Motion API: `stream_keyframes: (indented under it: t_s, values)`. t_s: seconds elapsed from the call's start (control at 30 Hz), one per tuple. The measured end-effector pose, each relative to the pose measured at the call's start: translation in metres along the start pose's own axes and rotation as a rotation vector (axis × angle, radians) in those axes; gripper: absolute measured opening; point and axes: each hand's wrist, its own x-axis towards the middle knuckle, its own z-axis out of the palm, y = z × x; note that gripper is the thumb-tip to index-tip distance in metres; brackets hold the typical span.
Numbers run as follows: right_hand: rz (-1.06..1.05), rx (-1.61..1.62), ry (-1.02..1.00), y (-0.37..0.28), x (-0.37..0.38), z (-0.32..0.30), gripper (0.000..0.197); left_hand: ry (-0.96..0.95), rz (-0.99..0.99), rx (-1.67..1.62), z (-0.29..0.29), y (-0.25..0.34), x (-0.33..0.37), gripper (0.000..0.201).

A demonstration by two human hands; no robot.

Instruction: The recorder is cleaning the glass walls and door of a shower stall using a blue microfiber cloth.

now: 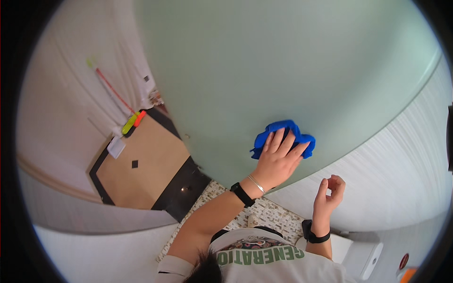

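My left hand [276,167] presses a crumpled blue cloth [287,127] against a broad, smooth, pale green panel [245,70]. Its fingers are spread over the cloth and bent into its folds. A black wristband and a thin silver bracelet circle that wrist. Off to the right, my right hand [329,194] is raised beside the white ribbed wall, apart from the cloth and the panel. Its fingers curl loosely, with a gap to the thumb, and nothing shows in them. Another black band is on the right wrist.
At the left, brushes with yellow-green [130,123] and orange [139,119] heads lean on the pale wall by a white tray-like object [116,147]. Tan floor with a dark border [184,186] meets mosaic flooring [222,192]. A white toilet [358,257] stands lower right.
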Motion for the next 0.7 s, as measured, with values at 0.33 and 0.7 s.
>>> stream_keyframes:
  t_s: [0.33,0.7]
  values:
    - [-0.327,-0.138,-0.149,-0.045,-0.045,0.009,0.031,-0.243,0.012,0.189,-0.007,-0.058,-0.042,0.037]
    - [-0.585,-0.203,-0.384,-0.048,-0.003,0.073,0.056,-0.064,0.116,0.192,0.006,-0.054,-0.008,0.077]
